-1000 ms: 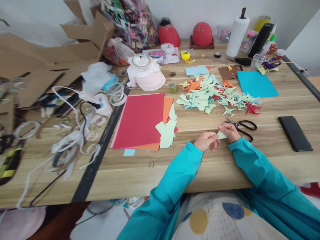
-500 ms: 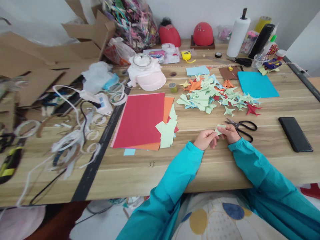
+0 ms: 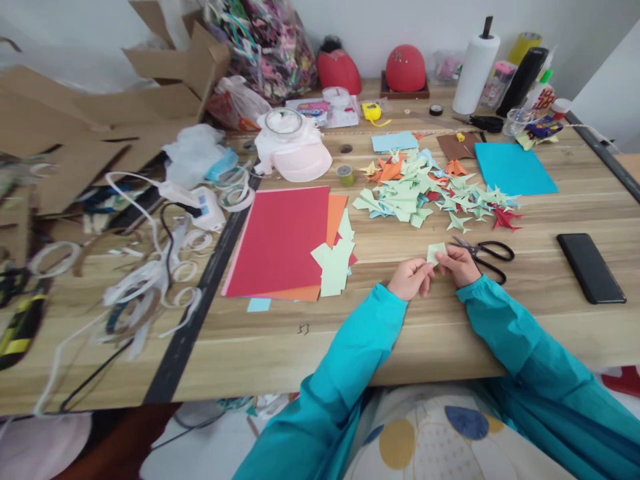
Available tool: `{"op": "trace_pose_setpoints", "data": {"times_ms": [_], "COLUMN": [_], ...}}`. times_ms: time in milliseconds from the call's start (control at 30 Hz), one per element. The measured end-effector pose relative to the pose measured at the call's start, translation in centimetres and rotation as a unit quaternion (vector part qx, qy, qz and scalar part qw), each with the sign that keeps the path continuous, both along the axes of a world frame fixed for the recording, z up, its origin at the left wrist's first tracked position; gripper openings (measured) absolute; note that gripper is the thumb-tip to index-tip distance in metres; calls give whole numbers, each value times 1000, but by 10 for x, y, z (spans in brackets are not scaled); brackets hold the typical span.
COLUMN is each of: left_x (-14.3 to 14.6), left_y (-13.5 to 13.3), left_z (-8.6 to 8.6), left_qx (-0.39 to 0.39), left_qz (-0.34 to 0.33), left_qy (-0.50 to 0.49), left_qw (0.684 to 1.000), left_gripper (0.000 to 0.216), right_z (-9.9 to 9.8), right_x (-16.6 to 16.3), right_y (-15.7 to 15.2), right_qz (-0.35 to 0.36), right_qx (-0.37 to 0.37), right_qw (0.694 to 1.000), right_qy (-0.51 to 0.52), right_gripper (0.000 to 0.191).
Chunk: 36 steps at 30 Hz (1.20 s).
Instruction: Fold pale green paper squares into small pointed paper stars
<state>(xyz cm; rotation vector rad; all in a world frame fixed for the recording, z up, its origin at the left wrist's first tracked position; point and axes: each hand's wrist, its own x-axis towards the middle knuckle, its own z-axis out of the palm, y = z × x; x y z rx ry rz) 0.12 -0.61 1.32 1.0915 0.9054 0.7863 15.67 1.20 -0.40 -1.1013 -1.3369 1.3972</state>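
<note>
My left hand (image 3: 411,278) and my right hand (image 3: 459,265) meet over the wooden table (image 3: 300,333), both pinching one small pale green paper piece (image 3: 435,253) that stands up between the fingertips. Black scissors (image 3: 484,252) lie just right of my right hand. Beyond the hands spreads a pile of folded paper shapes (image 3: 430,190) in green, orange, red and blue. To the left lie loose pale green paper squares (image 3: 334,261) on top of a red sheet (image 3: 280,240) and an orange sheet (image 3: 336,217).
A black phone (image 3: 590,267) lies at the right. A blue sheet (image 3: 513,168) sits behind it. A pink cap (image 3: 295,155), a paper towel roll (image 3: 475,65) and clutter fill the back. Tape rolls and cables (image 3: 150,280) and cardboard (image 3: 90,120) cover the left side.
The green paper piece has turned from lying flat between my fingers to standing upright, and my hands have shifted slightly upward and closer together.
</note>
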Motion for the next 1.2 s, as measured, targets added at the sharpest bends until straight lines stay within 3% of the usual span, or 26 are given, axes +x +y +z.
{"op": "trace_pose_setpoints", "data": {"times_ms": [100, 200, 400, 567, 800, 1200], "left_x": [-2, -4, -4, -3, -4, -4], "left_y": [2, 5, 9, 8, 9, 11], "left_z": [-2, -5, -7, -8, -12, -9], "left_qx": [-22, -46, 3, 39, 62, 72], "left_qz": [-9, 30, 86, 75, 126, 160], "left_qy": [-25, -64, -132, -111, -88, -108], "left_qw": [999, 996, 988, 990, 986, 978], "left_gripper": [39, 42, 49, 42, 38, 50], "right_z": [-1, -3, -4, -4, -1, -1], "right_x": [0, 1, 1, 1, 0, 2], "right_y": [1, 2, 3, 2, 1, 1], "right_qz": [-8, -18, -7, 3, 24, 48], "right_qx": [-9, -32, -48, -40, -14, -39], "right_qw": [1000, 999, 998, 999, 999, 998], "right_qy": [12, 36, 31, 23, 41, 32], "right_gripper": [39, 40, 40, 42, 42, 23]}}
